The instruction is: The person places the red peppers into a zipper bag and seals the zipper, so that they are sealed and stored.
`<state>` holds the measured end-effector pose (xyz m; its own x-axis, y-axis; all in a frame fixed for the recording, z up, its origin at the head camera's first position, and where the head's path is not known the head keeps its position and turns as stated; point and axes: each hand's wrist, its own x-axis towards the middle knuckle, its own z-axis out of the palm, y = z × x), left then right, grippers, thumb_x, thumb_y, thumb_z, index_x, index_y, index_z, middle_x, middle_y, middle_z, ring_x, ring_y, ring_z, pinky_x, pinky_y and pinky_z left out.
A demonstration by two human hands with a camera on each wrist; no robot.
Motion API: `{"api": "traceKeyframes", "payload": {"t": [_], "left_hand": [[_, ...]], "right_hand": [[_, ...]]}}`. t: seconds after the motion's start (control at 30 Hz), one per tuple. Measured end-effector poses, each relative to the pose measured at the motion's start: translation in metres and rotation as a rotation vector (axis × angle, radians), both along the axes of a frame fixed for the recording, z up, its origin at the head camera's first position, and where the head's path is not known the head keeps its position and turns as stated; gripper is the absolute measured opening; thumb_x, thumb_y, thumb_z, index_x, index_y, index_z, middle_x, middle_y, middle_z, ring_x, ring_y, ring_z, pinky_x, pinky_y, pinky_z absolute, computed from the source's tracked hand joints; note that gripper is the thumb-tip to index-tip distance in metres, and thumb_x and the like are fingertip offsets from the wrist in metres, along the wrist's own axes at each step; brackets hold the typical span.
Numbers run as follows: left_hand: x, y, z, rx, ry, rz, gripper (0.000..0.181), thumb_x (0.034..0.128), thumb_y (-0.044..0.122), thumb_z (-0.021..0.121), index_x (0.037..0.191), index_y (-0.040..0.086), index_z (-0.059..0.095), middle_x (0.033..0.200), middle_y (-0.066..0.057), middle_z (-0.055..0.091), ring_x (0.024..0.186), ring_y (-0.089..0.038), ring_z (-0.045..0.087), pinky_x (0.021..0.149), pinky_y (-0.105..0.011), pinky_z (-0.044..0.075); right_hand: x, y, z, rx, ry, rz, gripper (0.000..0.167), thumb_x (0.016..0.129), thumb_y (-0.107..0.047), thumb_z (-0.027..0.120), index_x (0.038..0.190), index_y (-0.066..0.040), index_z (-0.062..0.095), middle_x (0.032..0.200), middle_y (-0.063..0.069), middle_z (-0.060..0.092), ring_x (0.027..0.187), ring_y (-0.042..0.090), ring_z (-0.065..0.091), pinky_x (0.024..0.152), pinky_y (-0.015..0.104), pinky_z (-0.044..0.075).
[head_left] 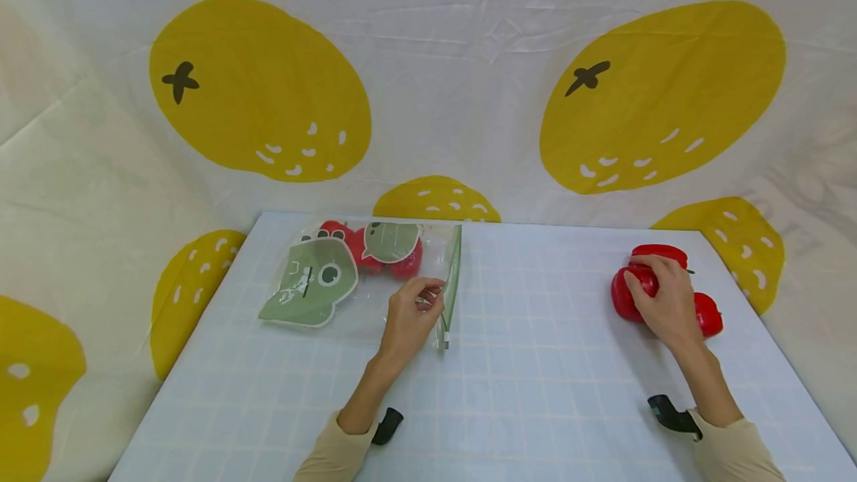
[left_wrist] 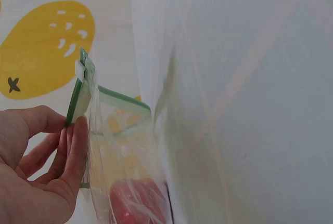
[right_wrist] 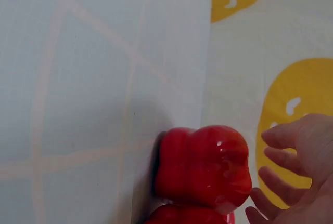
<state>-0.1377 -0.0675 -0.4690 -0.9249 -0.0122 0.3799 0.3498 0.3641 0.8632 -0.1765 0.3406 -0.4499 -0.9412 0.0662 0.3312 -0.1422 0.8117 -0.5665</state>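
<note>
The left hand [head_left: 413, 311] pinches the zip edge of a clear bag [head_left: 375, 303], which lies on the table [head_left: 529, 393] with red things [head_left: 407, 262] inside. The right hand [head_left: 669, 300], its grip loosely spread, is at a red pepper [head_left: 624, 300] beside two more peppers [head_left: 710, 316]; contact is unclear.

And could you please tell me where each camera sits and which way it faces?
Head: on the person's head, facing forward and down at the table; left hand, right hand and sleeves show.
Left wrist: worn there, facing the left hand pinching the zip bag.
Right wrist: worn there, facing the right hand at a red pepper.
Head and left wrist share the zip bag.
</note>
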Motion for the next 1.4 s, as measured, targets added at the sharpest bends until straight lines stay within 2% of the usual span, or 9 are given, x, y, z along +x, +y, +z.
{"api": "traceKeyframes", "payload": {"t": [0.13, 0.33, 0.53, 0.8, 1.0, 1.2, 1.4], "left_hand": [[0.000, 0.001, 0.002, 0.003, 0.000, -0.002, 0.016, 0.0912, -0.002, 0.071, 0.107, -0.001, 0.074, 0.095, -0.008, 0.070, 0.082, -0.020, 0.067, 0.073, -0.028, 0.061], [0.001, 0.002, 0.006, 0.003, -0.001, 0.004, 0.016, 0.0908, -0.003, 0.070, 0.107, -0.002, 0.074, 0.095, -0.010, 0.070, 0.082, -0.022, 0.067, 0.073, -0.030, 0.062], [0.000, 0.001, 0.006, -0.009, -0.008, 0.003, 0.016, 0.0910, -0.003, 0.071, 0.107, -0.001, 0.074, 0.096, -0.010, 0.070, 0.082, -0.021, 0.067, 0.073, -0.029, 0.062], [0.002, 0.002, 0.005, -0.008, -0.007, 0.007, 0.017, 0.0901, -0.004, 0.071, 0.106, -0.001, 0.074, 0.095, -0.011, 0.070, 0.081, -0.022, 0.067, 0.073, -0.029, 0.062], [0.002, 0.001, 0.004, -0.006, -0.014, 0.007, 0.017, 0.0901, -0.004, 0.071, 0.106, -0.001, 0.074, 0.095, -0.011, 0.070, 0.081, -0.022, 0.067, 0.073, -0.029, 0.062], [0.004, 0.001, 0.006, -0.003, -0.001, 0.006, 0.016, 0.0900, -0.005, 0.070, 0.106, -0.003, 0.073, 0.094, -0.011, 0.070, 0.081, -0.024, 0.067, 0.073, -0.030, 0.062], [0.002, 0.001, 0.006, -0.006, 0.013, 0.002, 0.016, 0.0900, -0.006, 0.070, 0.106, -0.004, 0.073, 0.095, -0.011, 0.070, 0.081, -0.023, 0.067, 0.073, -0.031, 0.062]], "right_hand": [[0.002, 0.010, -0.003, 0.038, -0.041, 0.008, 0.047, 0.094, -0.003, 0.066, 0.138, 0.006, 0.052, 0.141, 0.035, 0.042, 0.130, 0.056, 0.037, 0.084, 0.079, 0.046], [0.004, 0.018, -0.002, 0.086, -0.103, 0.033, 0.052, 0.095, -0.007, 0.067, 0.142, 0.007, 0.047, 0.141, 0.038, 0.040, 0.129, 0.059, 0.034, 0.082, 0.080, 0.046], [0.006, 0.024, 0.004, 0.122, -0.155, 0.081, 0.056, 0.098, -0.011, 0.067, 0.144, 0.011, 0.044, 0.138, 0.040, 0.042, 0.122, 0.059, 0.039, 0.081, 0.076, 0.049], [0.003, 0.035, 0.011, 0.197, -0.205, 0.199, 0.064, 0.093, -0.007, 0.073, 0.142, 0.018, 0.041, 0.126, 0.041, 0.051, 0.108, 0.054, 0.049, 0.081, 0.070, 0.053], [0.003, 0.036, 0.018, 0.207, -0.274, 0.204, 0.068, 0.093, -0.009, 0.074, 0.143, 0.018, 0.038, 0.127, 0.041, 0.048, 0.110, 0.055, 0.046, 0.082, 0.070, 0.054], [0.005, 0.032, 0.018, 0.190, -0.257, 0.202, 0.067, 0.091, -0.013, 0.077, 0.142, 0.013, 0.042, 0.130, 0.040, 0.045, 0.113, 0.056, 0.044, 0.079, 0.070, 0.055], [0.008, 0.028, 0.017, 0.136, -0.211, 0.199, 0.065, 0.089, -0.016, 0.080, 0.138, 0.008, 0.045, 0.128, 0.037, 0.050, 0.108, 0.053, 0.049, 0.076, 0.066, 0.057]]}}
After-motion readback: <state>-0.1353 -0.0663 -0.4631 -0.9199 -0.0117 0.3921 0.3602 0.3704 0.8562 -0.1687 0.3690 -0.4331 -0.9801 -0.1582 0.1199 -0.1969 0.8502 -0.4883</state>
